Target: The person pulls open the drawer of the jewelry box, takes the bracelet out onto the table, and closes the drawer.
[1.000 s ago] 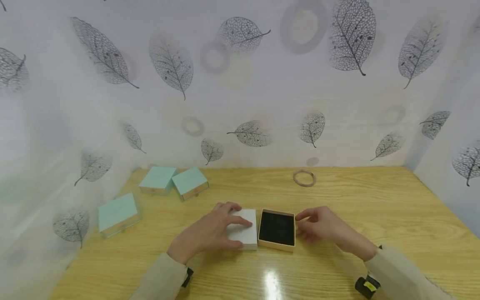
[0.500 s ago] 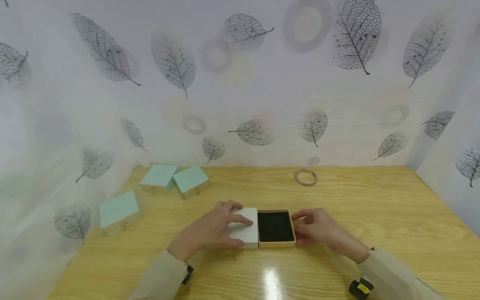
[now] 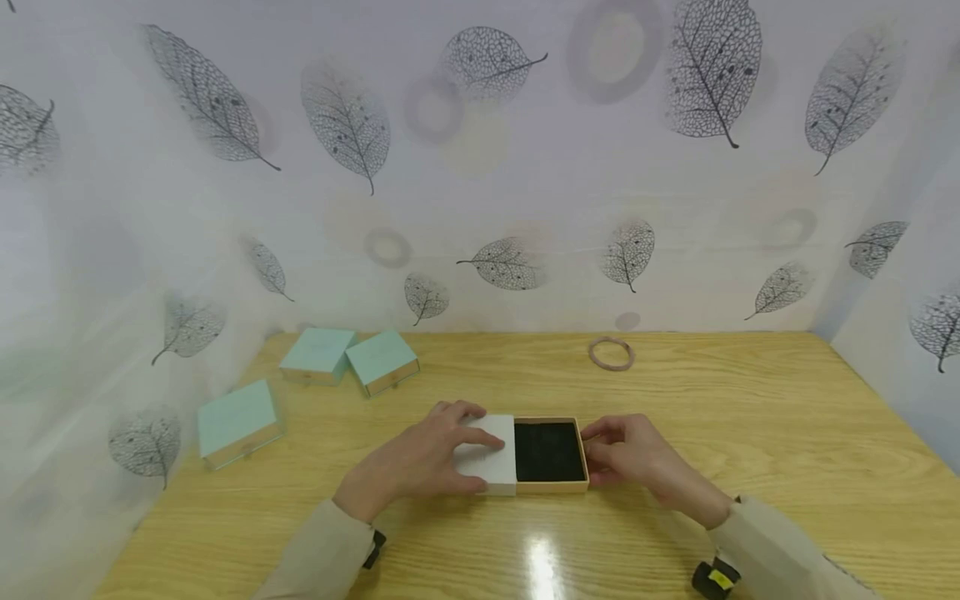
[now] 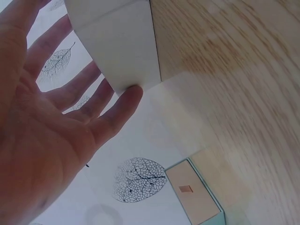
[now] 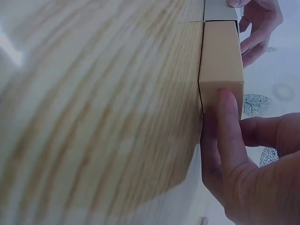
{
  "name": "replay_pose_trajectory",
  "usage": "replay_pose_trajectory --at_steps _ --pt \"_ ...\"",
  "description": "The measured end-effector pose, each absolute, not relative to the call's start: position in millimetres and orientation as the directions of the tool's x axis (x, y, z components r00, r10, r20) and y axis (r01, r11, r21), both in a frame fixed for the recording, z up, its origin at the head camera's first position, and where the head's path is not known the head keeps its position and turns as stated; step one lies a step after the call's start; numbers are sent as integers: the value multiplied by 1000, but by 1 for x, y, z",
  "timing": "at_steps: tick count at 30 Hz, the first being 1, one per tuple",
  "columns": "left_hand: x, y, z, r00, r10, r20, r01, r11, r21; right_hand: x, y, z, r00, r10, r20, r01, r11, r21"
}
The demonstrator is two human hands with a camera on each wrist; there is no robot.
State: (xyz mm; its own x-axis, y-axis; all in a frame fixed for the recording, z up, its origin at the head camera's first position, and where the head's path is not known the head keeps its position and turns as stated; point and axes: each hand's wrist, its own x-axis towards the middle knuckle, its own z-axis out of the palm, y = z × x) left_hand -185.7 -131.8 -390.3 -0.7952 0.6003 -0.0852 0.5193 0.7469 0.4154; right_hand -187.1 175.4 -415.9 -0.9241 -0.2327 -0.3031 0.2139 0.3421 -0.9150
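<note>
On the table lies a box in two parts: a white sleeve [image 3: 491, 467] on the left and a tan drawer [image 3: 551, 487] with a black lining pad [image 3: 550, 452] at the sleeve's right end. My left hand [image 3: 420, 458] grips the sleeve, thumb on the near side and fingers over the top and far side. In the left wrist view the thumb [image 4: 124, 105] presses the sleeve's side near its corner. My right hand [image 3: 630, 450] touches the drawer's right end. The right wrist view shows a straight finger [image 5: 229, 122] pressing that end face, the drawer lined up against the sleeve.
Two mint-green boxes [image 3: 318, 354] stand together at the back left. Another mint-green box [image 3: 238, 421] lies nearer the left edge. A thin brownish ring [image 3: 611, 367] lies at the back, before a leaf-patterned curtain [image 3: 480, 167].
The right hand has come left against the drawer's end. The drawer has turned from slightly skewed to straight and moved close against the sleeve. The left hand holds its place.
</note>
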Motion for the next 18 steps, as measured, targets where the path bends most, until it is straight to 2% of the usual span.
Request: replay_pose_trajectory --at_steps 18 --pt "-185 -128 -390 -792 607 -65 532 739 412 -181 169 -415 -947 -202 -251 190 279 -941"
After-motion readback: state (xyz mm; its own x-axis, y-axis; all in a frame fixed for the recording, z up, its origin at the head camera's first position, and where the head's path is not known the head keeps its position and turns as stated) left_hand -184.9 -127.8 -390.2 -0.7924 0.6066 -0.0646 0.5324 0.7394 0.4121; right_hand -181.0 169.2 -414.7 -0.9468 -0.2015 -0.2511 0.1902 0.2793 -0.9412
